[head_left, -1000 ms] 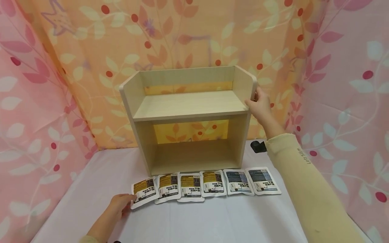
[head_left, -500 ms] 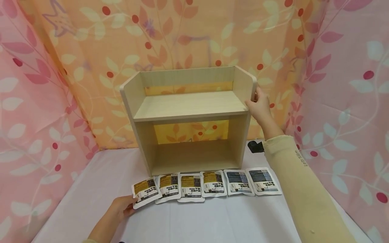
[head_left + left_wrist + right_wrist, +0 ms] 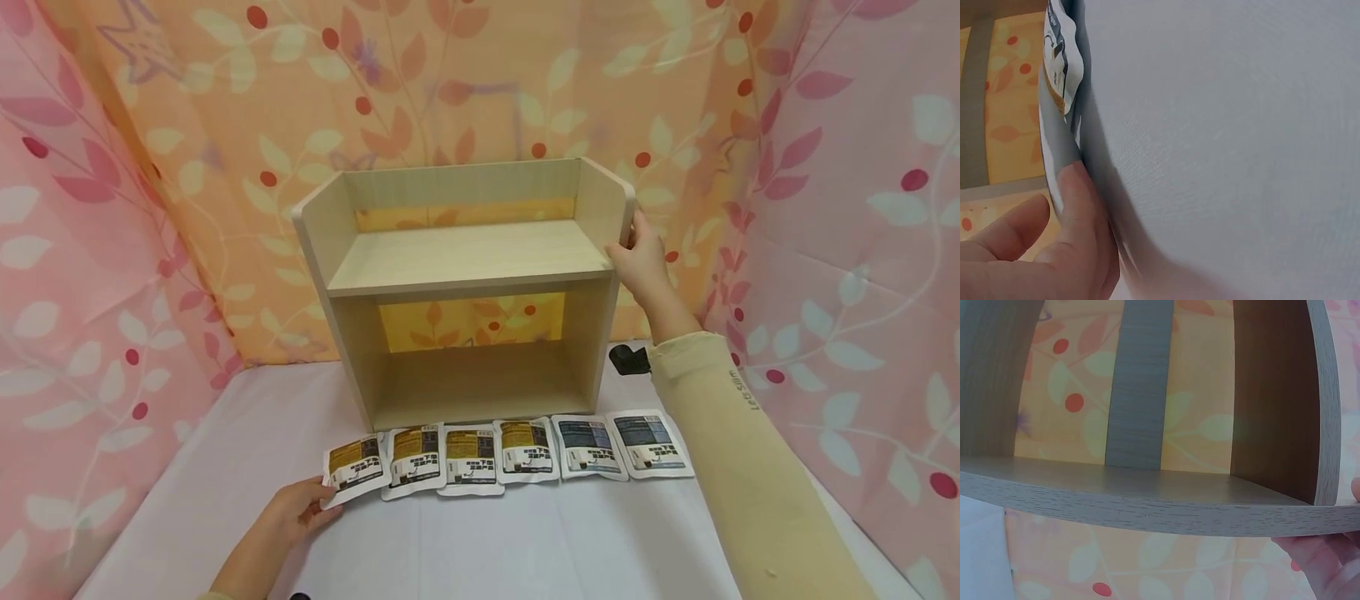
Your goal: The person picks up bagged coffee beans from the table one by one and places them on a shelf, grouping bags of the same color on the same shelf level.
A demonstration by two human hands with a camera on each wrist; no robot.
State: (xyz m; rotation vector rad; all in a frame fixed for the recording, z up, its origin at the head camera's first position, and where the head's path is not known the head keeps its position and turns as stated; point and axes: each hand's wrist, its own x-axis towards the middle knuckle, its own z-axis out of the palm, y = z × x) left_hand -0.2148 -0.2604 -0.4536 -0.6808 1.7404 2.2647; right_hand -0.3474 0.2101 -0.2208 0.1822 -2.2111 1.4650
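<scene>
Left hand (image 3: 295, 510) narrowly pinching packet (image 3: 356, 467), right hand (image 3: 643, 262) curled round shelf (image 3: 472, 257)

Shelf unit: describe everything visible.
The shelf unit is pale and wood-look, standing upright on the white-covered table. Two side panels with rounded upper corners join a middle shelf, a bottom board and an upper back rail; patterned cloth shows through its open back. The right hand grips the right panel's front edge. Six packets line its front; contact is unclear.
</scene>
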